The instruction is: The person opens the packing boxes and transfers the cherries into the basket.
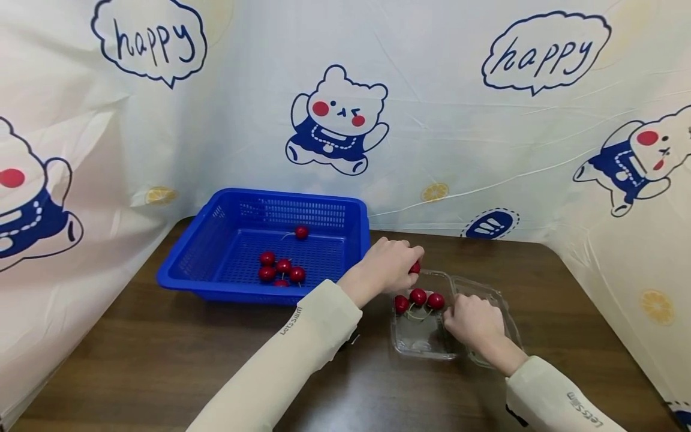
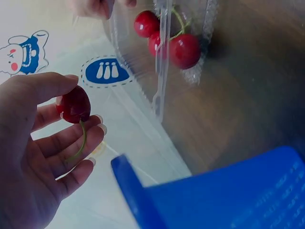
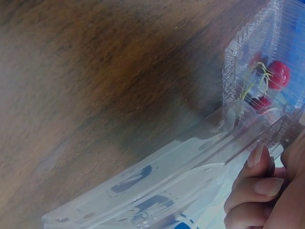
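Between thumb and fingertips, my left hand (image 1: pixel 385 264) pinches a red cherry (image 2: pixel 74 105) by its body, its green stem hanging toward the palm. The hand is over the far left corner of a clear plastic box (image 1: pixel 423 348). Inside the box lie three cherries (image 1: pixel 418 296) with stems, grouped toward its far side. My right hand (image 1: pixel 475 321) grips the box's edge where the opened clear lid (image 1: pixel 510 324) joins it, fingers curled in the right wrist view.
A blue plastic basket (image 1: pixel 189 264) with several cherries (image 1: pixel 283 266) stands on the left of the brown wooden table (image 1: pixel 162 360). Behind the table hangs a pale printed cloth (image 1: pixel 432 138), close to the basket's back rim.
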The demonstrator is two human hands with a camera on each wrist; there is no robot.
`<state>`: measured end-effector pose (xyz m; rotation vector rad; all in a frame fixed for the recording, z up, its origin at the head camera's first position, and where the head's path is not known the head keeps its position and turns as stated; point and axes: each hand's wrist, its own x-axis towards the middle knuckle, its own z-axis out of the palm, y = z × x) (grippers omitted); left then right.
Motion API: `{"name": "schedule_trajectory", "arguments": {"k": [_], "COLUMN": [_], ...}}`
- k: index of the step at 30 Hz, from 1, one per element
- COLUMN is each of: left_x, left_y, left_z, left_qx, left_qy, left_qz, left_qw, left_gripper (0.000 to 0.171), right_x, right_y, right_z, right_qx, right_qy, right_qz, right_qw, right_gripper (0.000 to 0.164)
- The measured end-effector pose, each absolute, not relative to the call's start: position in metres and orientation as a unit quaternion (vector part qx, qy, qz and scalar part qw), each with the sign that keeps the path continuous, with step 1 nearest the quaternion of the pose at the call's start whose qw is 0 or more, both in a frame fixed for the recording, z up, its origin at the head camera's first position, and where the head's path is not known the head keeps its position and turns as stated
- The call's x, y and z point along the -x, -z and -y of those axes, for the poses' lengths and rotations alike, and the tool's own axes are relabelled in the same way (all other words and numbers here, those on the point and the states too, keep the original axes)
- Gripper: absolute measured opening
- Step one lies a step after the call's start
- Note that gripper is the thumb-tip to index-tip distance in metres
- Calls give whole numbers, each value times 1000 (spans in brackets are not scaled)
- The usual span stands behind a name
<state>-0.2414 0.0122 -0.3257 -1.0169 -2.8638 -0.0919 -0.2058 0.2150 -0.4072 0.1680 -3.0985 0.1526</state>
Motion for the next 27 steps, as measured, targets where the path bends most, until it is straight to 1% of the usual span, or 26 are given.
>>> {"name": "schedule_trajectory", "arguments": {"k": [12,16,27], "left_x": [248,250,254], "left_y": [314,310,310], "left_z": [10,23,69], "left_qx": [310,299,252], "left_qy": [53,64,82], "left_qz": [948,951,963], "left_qw": [54,54,43], "left_gripper": [25,24,30], "right_x": [205,205,205], "right_y": [406,407,407], "right_z": [-215,-215,-215], "right_qx": [-54,-54,-54], "right_qy": [-51,-51,-47], "right_qz": [997,997,997], "right_qw": [18,16,17], "right_gripper": [23,23,22]}}
